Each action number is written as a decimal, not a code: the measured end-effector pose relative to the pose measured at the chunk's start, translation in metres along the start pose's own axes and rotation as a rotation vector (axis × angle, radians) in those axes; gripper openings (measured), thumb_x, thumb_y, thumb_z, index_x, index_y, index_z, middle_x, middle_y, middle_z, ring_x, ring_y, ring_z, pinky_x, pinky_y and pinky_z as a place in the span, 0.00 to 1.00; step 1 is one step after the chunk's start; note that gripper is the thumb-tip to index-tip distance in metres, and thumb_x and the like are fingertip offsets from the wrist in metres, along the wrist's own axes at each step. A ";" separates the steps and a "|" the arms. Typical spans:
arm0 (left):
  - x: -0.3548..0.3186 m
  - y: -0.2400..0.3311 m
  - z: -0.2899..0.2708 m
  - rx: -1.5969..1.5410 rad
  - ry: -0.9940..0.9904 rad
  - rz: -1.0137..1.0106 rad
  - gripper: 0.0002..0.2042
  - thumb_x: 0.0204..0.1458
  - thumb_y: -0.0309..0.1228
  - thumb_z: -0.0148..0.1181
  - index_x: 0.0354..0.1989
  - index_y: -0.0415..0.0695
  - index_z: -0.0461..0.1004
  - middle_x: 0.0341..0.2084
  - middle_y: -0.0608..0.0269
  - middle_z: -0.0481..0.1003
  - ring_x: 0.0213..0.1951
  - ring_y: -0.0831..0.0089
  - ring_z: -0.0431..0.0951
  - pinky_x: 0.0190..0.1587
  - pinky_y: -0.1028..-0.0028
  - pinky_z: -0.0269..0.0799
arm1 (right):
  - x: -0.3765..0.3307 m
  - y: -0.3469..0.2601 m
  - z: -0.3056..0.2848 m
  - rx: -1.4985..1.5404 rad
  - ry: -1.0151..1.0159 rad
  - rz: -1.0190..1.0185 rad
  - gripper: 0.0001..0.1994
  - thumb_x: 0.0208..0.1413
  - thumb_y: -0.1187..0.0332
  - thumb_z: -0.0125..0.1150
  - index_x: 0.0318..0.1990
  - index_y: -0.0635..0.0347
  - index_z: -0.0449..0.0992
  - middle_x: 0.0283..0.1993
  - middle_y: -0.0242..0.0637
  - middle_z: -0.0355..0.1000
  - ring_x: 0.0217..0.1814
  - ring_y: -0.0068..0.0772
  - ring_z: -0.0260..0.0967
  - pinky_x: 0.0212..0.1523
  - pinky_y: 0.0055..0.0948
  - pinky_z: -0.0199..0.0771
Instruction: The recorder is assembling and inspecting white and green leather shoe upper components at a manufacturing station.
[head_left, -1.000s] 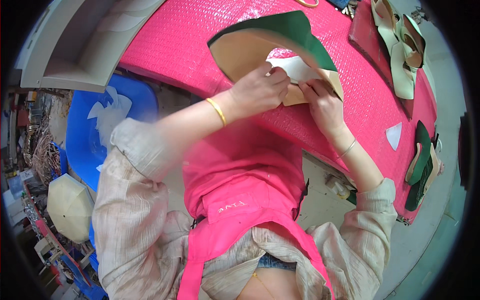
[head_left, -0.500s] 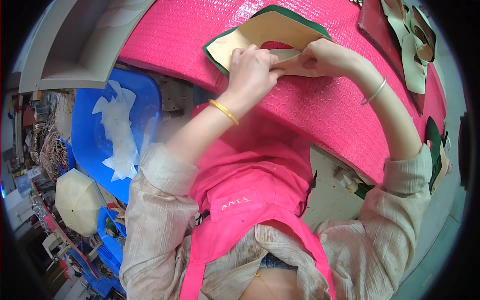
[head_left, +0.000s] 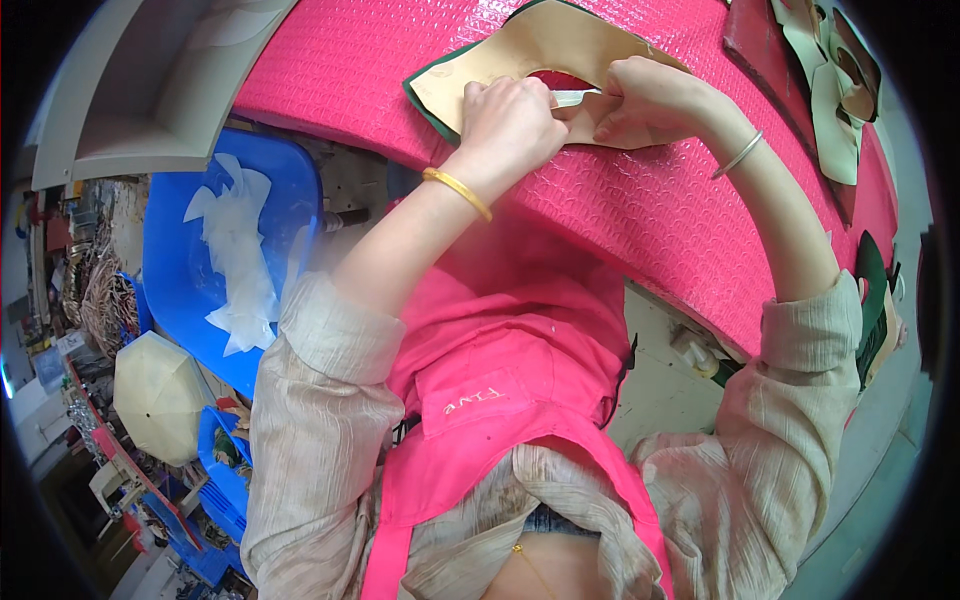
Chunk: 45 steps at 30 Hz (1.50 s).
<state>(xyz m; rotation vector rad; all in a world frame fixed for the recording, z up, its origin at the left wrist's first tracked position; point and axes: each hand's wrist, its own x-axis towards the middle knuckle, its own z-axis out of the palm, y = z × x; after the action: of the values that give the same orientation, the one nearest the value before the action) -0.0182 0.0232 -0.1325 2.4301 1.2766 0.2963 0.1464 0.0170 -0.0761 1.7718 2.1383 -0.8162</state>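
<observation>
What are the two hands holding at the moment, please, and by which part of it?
Both hands hold the tan cut-out piece on the pink mat: left hand and right hand pinch a pale strip at its inner edge.

One head-worn fisheye view looks steeply down from above the person's own chest, so the pink apron (head_left: 500, 400) fills the near centre and the forearms run up from it toward the far edge. The pink textured worktable (head_left: 640, 200) curves across the far part, bent by the lens. On the left the view drops past the table's edge to a blue plastic bin (head_left: 175, 290) on the floor. Black corners ring the picture.
</observation>
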 end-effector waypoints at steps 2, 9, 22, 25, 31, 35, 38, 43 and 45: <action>0.002 0.000 -0.004 0.006 -0.083 -0.061 0.13 0.40 0.40 0.57 0.30 0.45 0.78 0.21 0.55 0.75 0.31 0.64 0.75 0.38 0.65 0.64 | 0.002 -0.002 0.001 -0.032 0.008 -0.013 0.14 0.37 0.64 0.64 0.27 0.68 0.74 0.23 0.48 0.69 0.27 0.38 0.69 0.27 0.33 0.65; -0.016 0.012 -0.010 0.390 0.249 0.177 0.12 0.41 0.34 0.58 0.30 0.40 0.71 0.31 0.58 0.71 0.37 0.64 0.70 0.38 0.70 0.66 | 0.004 -0.006 0.009 -0.189 0.080 -0.034 0.13 0.35 0.63 0.62 0.23 0.67 0.74 0.23 0.50 0.70 0.28 0.47 0.70 0.31 0.37 0.69; -0.052 0.022 0.026 -0.007 0.284 0.396 0.16 0.40 0.30 0.57 0.38 0.35 0.69 0.31 0.59 0.67 0.37 0.64 0.68 0.44 0.69 0.65 | 0.004 0.006 0.016 -0.291 0.121 -0.245 0.09 0.38 0.67 0.56 0.23 0.64 0.73 0.24 0.49 0.70 0.28 0.49 0.69 0.31 0.39 0.70; -0.046 0.027 0.038 0.048 0.377 0.503 0.16 0.40 0.30 0.57 0.40 0.39 0.69 0.33 0.62 0.66 0.39 0.66 0.66 0.45 0.70 0.65 | 0.003 0.012 0.013 -0.300 0.035 -0.187 0.09 0.37 0.66 0.57 0.24 0.64 0.71 0.24 0.48 0.70 0.28 0.49 0.69 0.32 0.40 0.70; -0.043 0.036 0.037 0.030 0.284 0.433 0.16 0.41 0.30 0.56 0.41 0.40 0.69 0.34 0.62 0.67 0.40 0.66 0.67 0.43 0.71 0.66 | 0.008 0.018 0.016 -0.401 0.023 -0.231 0.11 0.38 0.65 0.59 0.24 0.64 0.70 0.24 0.47 0.70 0.30 0.49 0.69 0.32 0.39 0.70; -0.042 0.032 0.045 -0.095 0.322 0.452 0.15 0.42 0.30 0.56 0.41 0.41 0.70 0.37 0.63 0.67 0.42 0.67 0.67 0.45 0.72 0.66 | -0.003 0.017 0.005 -0.441 -0.050 -0.112 0.08 0.37 0.70 0.58 0.26 0.66 0.74 0.27 0.49 0.71 0.32 0.46 0.71 0.34 0.36 0.71; -0.036 0.048 0.037 -0.040 0.207 0.383 0.15 0.42 0.30 0.55 0.41 0.41 0.70 0.35 0.63 0.67 0.41 0.67 0.66 0.46 0.71 0.65 | -0.002 0.025 0.010 -0.412 0.007 -0.146 0.08 0.36 0.70 0.59 0.25 0.65 0.74 0.27 0.49 0.71 0.33 0.45 0.71 0.34 0.36 0.71; -0.031 0.048 0.054 -0.032 0.361 0.515 0.15 0.42 0.30 0.54 0.41 0.42 0.70 0.31 0.63 0.65 0.38 0.68 0.65 0.44 0.70 0.64 | -0.012 0.032 0.005 -0.419 0.010 -0.164 0.09 0.35 0.71 0.60 0.27 0.63 0.71 0.26 0.46 0.71 0.32 0.47 0.70 0.34 0.39 0.70; -0.030 0.053 0.054 -0.160 0.313 0.484 0.15 0.42 0.30 0.54 0.41 0.41 0.70 0.30 0.63 0.65 0.37 0.68 0.65 0.44 0.70 0.64 | -0.011 0.037 0.008 -0.379 -0.002 -0.158 0.09 0.36 0.71 0.60 0.27 0.63 0.71 0.26 0.46 0.71 0.32 0.47 0.70 0.34 0.39 0.70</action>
<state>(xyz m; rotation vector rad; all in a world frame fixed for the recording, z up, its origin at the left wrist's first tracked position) 0.0232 -0.0410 -0.1593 2.5892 0.7126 0.9031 0.1835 0.0071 -0.0860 1.4252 2.2694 -0.4058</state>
